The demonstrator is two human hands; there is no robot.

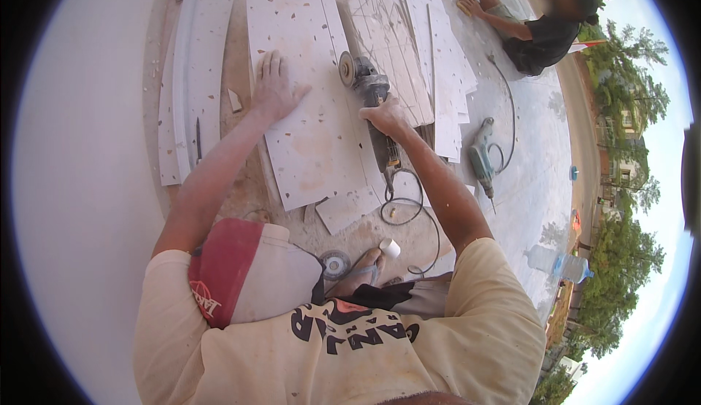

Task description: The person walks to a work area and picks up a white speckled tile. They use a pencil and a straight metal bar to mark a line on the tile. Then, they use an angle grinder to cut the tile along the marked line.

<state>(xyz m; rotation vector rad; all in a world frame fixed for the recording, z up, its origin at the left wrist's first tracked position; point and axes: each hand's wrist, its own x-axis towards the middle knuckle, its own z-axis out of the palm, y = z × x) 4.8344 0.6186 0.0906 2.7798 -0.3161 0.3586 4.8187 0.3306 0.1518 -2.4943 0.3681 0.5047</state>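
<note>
A long white speckled panel [307,135] lies in front of me, a narrow strip running along its right edge. My left hand [276,87] rests flat on its left side, fingers stretched out and holding nothing. In my right hand [387,118] is an angle grinder [374,87], gripped around its body. Its cutting disc [346,68] stands upright over the panel's right part; whether it touches the surface I cannot tell. The grinder's cord [400,222] loops down toward my foot. Beside the grinder lies a dusty, line-scored panel [388,40].
White panel pieces [447,76] are stacked at the right, and a long panel [208,84] lies left. A drill [482,158] with a long bit, a spare disc [336,265], a white cup-like object [390,248] and a large bottle [572,268] lie around. Another person [537,40] sits far right.
</note>
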